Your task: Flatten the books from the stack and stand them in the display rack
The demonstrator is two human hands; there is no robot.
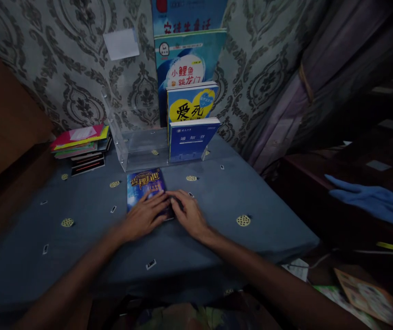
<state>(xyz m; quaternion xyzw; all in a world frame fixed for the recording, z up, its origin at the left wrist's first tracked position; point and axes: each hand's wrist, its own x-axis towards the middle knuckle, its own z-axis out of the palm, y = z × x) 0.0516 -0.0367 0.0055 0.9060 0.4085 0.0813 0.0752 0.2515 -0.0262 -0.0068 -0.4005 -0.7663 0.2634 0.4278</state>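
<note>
A small book with a blue and purple cover and gold lettering point(144, 180) lies flat on the patterned blue-grey tablecloth point(217, 238), its title upside down to me. My left hand point(145, 215) rests on the book's lower part, fingers spread. At the book's right edge is my right hand point(190, 213), fingers bent, its fingertips near those of my left hand. Just behind stands a clear acrylic rack point(141, 151). Its right side holds upright books in steps, with a blue book point(191, 142) in front and a yellow and blue book point(189, 103) behind it.
A stack of thin books point(81, 142) sits at the table's back left. White paper point(121, 44) is on the patterned wall. To the right are a tied curtain point(286, 110), a blue glove point(375, 197) on a dark surface, and picture books point(364, 295) lower down.
</note>
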